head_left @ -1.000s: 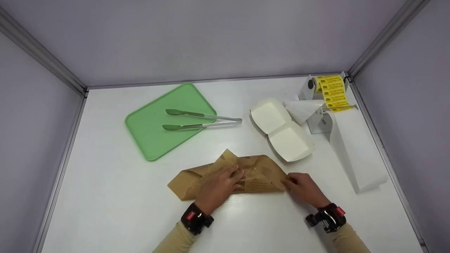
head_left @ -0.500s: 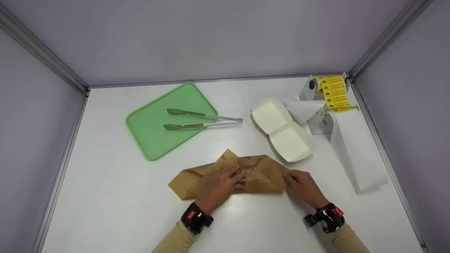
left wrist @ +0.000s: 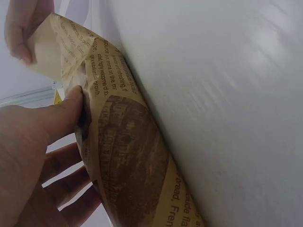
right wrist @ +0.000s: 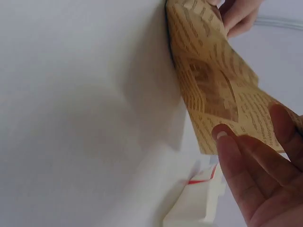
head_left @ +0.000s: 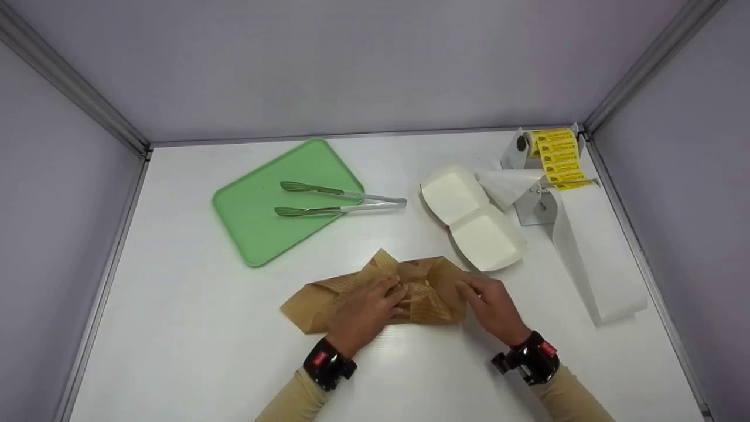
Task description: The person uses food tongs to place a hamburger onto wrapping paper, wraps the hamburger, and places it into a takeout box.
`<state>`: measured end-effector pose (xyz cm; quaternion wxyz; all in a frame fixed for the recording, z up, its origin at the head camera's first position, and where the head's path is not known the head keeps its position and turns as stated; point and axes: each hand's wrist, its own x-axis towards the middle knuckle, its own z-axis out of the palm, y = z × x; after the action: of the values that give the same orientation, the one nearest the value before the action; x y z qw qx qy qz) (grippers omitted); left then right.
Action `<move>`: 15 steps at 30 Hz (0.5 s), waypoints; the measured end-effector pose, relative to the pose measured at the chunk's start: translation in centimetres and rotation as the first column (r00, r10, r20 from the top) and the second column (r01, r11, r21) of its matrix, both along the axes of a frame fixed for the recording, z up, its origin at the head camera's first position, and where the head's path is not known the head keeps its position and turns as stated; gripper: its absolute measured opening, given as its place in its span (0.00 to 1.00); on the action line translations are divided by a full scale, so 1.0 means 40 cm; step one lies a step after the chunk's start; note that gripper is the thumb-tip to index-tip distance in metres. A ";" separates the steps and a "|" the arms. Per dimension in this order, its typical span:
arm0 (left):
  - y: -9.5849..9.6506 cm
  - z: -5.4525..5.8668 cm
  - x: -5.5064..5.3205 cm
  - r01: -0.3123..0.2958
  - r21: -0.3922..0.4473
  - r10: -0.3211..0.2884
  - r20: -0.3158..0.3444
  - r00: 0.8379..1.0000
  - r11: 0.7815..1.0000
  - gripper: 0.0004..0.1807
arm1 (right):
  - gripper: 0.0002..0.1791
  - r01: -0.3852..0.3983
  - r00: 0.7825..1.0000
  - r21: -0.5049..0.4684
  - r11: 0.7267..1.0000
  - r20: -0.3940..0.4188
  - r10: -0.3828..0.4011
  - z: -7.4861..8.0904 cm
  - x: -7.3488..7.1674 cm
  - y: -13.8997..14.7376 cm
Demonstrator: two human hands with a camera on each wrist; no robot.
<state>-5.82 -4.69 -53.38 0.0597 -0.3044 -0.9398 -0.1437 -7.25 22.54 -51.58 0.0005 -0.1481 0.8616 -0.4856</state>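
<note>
A sheet of brown printed wrapping paper [head_left: 430, 305] is folded into a long bundle on the table in the head view. My left hand [head_left: 364, 310] rests over its middle, thumb and fingers spread on the folds. In the left wrist view the thumb [left wrist: 66, 113] touches the paper's upper edge. My right hand [head_left: 495, 308] pinches the raised right end of the paper. That end stands up as a flap [right wrist: 236, 109] in the right wrist view. Whatever lies inside the folds is hidden.
Behind the bundle lies a green tray [head_left: 252, 234] with metal tongs [head_left: 375, 202] across it. An opened white clamshell box [head_left: 489, 234] sits behind the right hand. At the back right stands a label dispenser [head_left: 536, 205] with yellow labels [head_left: 559, 152] and a trailing white strip [head_left: 603, 264].
My right hand has moved left and slightly up, bringing the paper's right end inward and crumpling the folds. The left hand has stayed in place.
</note>
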 end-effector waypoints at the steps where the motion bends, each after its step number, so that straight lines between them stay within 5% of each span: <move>1: 0.000 0.000 0.000 0.000 0.001 0.000 0.003 1.000 1.000 0.26 | 0.14 -0.001 1.000 0.001 1.000 -0.007 0.001 0.003 -0.001 -0.009; 5: 0.003 0.000 0.000 0.006 -0.002 -0.006 0.009 1.000 1.000 0.26 | 0.10 -0.010 1.000 0.027 1.000 -0.002 0.011 0.018 0.001 -0.048; 15: 0.006 -0.014 0.002 -0.002 -0.007 0.002 -0.044 0.999 1.000 0.24 | 0.23 -0.027 0.999 0.041 0.999 0.043 0.025 0.037 0.005 -0.146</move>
<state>-5.73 -4.45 -53.95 0.0795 -0.3069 -0.9390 -0.1333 -7.03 16.71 -50.10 0.0284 -0.1489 0.8693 -0.4705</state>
